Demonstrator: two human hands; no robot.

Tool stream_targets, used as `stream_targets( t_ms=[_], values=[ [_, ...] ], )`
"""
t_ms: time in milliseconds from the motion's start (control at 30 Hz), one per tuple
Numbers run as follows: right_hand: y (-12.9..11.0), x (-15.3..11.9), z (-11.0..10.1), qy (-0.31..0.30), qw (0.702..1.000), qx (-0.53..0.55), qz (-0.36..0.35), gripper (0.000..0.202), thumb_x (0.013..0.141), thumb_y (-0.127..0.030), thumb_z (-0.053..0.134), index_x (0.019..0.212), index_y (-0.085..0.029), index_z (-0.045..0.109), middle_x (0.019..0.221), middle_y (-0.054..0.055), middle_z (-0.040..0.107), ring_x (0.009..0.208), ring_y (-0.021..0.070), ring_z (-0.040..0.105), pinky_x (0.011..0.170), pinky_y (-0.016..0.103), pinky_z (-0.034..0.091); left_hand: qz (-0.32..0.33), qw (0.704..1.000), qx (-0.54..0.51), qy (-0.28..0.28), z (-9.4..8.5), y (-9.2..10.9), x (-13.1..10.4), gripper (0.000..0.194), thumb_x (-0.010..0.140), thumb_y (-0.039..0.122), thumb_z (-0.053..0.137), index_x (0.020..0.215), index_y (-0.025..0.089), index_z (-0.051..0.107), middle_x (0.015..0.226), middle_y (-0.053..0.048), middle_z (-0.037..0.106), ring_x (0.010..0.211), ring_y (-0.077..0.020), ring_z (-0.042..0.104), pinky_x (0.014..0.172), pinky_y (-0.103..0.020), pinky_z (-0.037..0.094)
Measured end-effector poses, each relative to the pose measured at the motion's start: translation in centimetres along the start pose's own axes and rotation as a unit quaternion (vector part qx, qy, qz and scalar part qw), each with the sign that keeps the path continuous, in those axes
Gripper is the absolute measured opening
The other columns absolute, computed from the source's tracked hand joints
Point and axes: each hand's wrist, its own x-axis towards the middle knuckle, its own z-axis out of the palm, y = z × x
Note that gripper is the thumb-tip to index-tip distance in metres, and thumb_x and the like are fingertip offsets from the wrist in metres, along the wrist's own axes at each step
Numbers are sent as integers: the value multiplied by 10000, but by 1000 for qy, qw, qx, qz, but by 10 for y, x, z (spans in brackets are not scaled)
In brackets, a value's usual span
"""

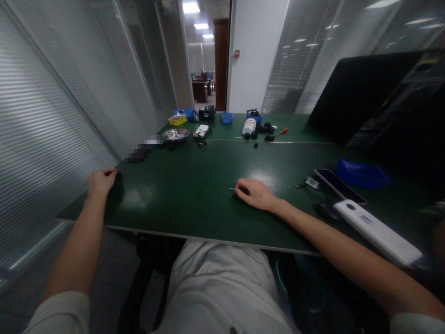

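- The right hand (256, 195) rests low over the dark green, smooth-topped counter (187, 195), thumb and forefinger pinched on a thin, pale, sliver-like piece (232, 189).
- That piece points out to the left from the fingertips, above the middle of the counter's near half; its exact kind is too small to tell.
- The left hand (100, 181) is at the counter's left edge, fingers bent and tips drawn together; whether it grasps anything, I cannot tell.
- Well to the right of the right hand lies a flat, dark-screened phone with a pale rim (340, 186), between a blue plastic open tray (363, 175) and a small white tag-like piece on a dark cord (312, 183).
- A long white box-shaped device with a dark round spot (378, 232) lies nearer the person, beyond the right forearm.
- At the far left stands a round, shiny metal bowl (175, 135), with a yellow plastic basket (177, 121) behind it.
- A red-handled screwdriver (283, 131) lies at the far right, near a white rounded device (249, 126).
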Motion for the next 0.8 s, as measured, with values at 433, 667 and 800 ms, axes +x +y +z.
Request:
stream_targets(
  t_ms=[433, 667, 800],
  values=[
    [0, 0, -1, -3, 1000, 7, -7, 195, 1014, -361, 509, 980, -218, 636, 915, 26, 693, 750, 153, 600, 691, 278, 380, 73, 996, 54, 2, 6, -11, 7, 258, 909, 178, 631, 1116, 100, 762, 736, 0, 649, 783, -171, 534, 828, -239, 400],
    [-2, 0, -2, -5, 1000, 4, -5, 188, 1009, -356, 518, 992, -217, 643, 923, 31, 700, 753, 157, 603, 691, 283, 383, 81, 996, 46, 16, 6, -10, 4, 310, 924, 183, 630, 1194, 77, 738, 810, -35, 685, 814, -179, 542, 873, -233, 387],
    [-2, 1, -1, -2, 1000, 2, -5, 193, 1011, -359, 513, 983, -215, 639, 913, 28, 694, 748, 154, 601, 686, 281, 377, 71, 995, 64, 20, 6, -11, 2, 318, 938, 227, 636, 1215, 111, 741, 835, -36, 673, 782, -174, 502, 803, -236, 362]
  ],
)
